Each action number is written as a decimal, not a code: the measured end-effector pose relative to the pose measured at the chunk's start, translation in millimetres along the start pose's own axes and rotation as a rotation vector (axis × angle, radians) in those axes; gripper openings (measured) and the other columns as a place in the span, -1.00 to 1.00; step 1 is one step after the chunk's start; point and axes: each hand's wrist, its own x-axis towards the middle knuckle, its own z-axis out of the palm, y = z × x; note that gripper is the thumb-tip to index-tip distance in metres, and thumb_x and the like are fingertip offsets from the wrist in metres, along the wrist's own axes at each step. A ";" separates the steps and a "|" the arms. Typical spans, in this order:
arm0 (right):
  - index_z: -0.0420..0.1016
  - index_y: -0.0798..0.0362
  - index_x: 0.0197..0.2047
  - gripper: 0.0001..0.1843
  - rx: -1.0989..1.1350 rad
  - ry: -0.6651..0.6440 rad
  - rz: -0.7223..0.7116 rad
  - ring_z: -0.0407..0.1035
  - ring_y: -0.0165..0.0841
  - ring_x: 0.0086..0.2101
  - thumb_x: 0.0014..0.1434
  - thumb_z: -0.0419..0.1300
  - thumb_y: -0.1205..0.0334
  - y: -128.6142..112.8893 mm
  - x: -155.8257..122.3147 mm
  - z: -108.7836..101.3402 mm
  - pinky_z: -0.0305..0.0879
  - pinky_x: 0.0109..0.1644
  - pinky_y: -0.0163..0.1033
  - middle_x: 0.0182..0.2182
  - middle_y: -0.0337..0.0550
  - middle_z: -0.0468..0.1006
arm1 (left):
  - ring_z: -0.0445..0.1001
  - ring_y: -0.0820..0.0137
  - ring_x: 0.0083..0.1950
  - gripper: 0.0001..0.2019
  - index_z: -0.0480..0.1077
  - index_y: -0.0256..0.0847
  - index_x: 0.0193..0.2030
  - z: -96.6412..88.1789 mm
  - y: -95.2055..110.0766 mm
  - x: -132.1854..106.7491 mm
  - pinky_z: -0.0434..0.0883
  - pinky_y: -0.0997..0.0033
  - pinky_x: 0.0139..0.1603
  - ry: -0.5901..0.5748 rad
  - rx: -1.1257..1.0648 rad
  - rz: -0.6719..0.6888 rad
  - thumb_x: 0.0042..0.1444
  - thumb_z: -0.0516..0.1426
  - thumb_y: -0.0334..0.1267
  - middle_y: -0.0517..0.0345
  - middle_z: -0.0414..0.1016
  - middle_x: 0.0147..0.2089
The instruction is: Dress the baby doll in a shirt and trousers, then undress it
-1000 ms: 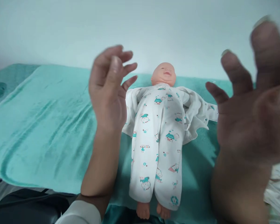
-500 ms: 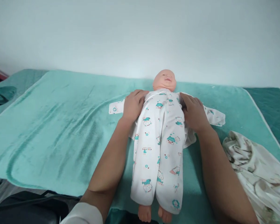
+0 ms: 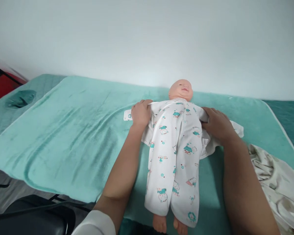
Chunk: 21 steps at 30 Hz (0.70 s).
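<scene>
A baby doll lies on its back on a teal blanket, head toward the wall. It wears a white onesie printed with small teal houses and animals. My left hand rests on the onesie's left sleeve beside the doll's shoulder, fingers curled onto the cloth. On the other side my right hand presses on the right sleeve, its fingers bent over the fabric. The doll's bare feet stick out at the bottom.
A crumpled cream cloth lies on the blanket at the right. A dark chair stands at the lower left below the bed's edge. A red object shows at the far left. A pale wall runs behind.
Both hands came down from in front of the camera onto the onesie's sleeves at the doll's shoulders. The view has since shifted slightly left.
</scene>
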 end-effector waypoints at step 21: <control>0.36 0.06 0.27 -0.38 -0.069 0.097 0.057 0.38 0.06 0.07 0.11 0.08 0.24 -11.6 -3.6 7.1 0.21 0.22 0.20 0.04 0.11 0.54 | 0.30 0.14 0.33 -0.45 0.24 0.02 0.34 -2.1 9.7 -12.0 0.07 -0.09 0.43 -0.172 0.129 0.262 0.21 0.02 -0.43 0.10 0.43 0.30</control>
